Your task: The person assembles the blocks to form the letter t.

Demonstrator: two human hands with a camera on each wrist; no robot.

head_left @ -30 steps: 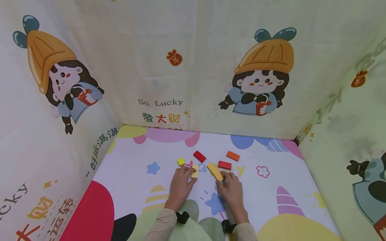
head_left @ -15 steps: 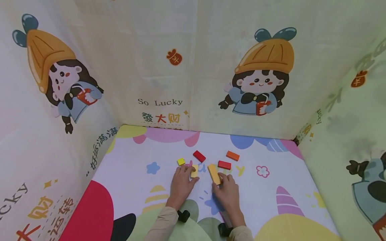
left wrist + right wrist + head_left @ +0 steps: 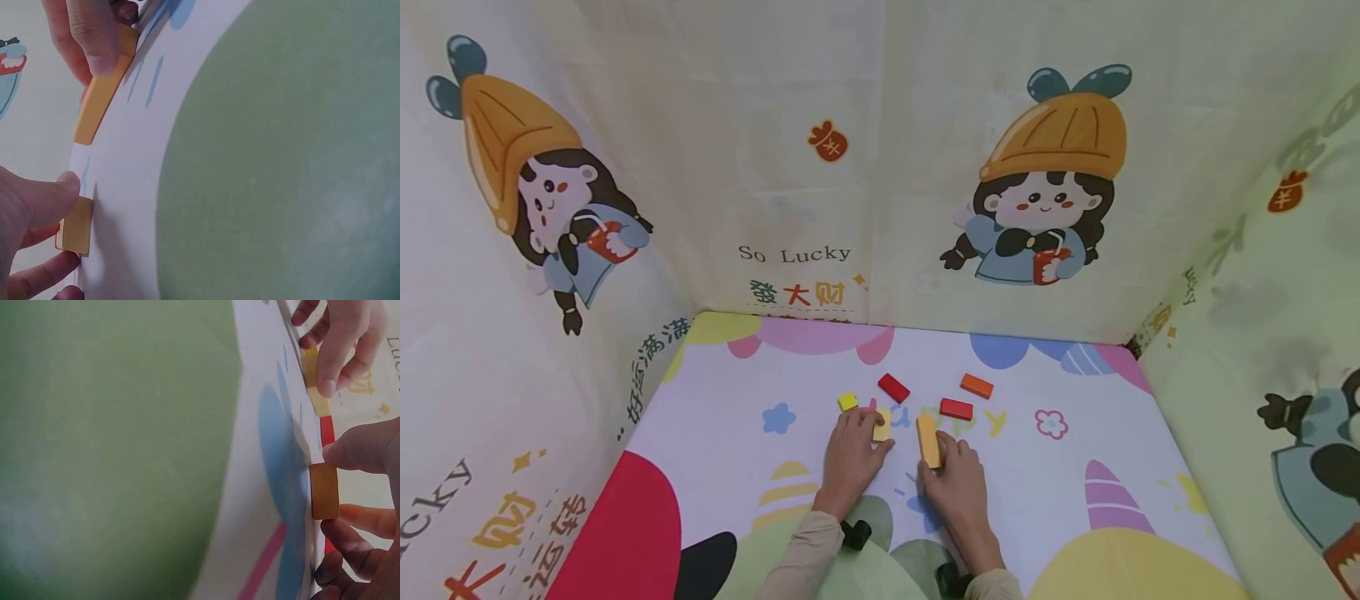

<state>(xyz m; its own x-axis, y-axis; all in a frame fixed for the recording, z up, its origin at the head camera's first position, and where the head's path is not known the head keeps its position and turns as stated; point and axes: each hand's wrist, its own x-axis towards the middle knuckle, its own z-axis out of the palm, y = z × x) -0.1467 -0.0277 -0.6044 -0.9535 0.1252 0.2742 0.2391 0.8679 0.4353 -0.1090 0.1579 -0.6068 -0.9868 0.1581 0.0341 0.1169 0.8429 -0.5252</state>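
On the white printed surface, my left hand [image 3: 850,458] pinches a short pale yellow block [image 3: 882,427] between thumb and fingers. Close by on the right, my right hand [image 3: 958,487] holds a longer light-orange block [image 3: 928,442], thumb on one side and fingers on the other. That long block lies with its far end pointing away from me, apart from the short one. The left wrist view shows both the short block [image 3: 77,226] and the long block [image 3: 103,100] at the grips. In the right wrist view, the end of the long block [image 3: 325,491] sits between thumb and fingers.
A small yellow block [image 3: 847,402] lies just beyond my left fingers. Farther back are a red block [image 3: 893,387], another red block [image 3: 957,408] and an orange block [image 3: 977,386]. Printed cloth walls [image 3: 880,167] stand behind and at both sides.
My right hand has turned the long block from a slant to nearly straight away from me, shifting it slightly left and nearer. The left hand and short block have barely moved.
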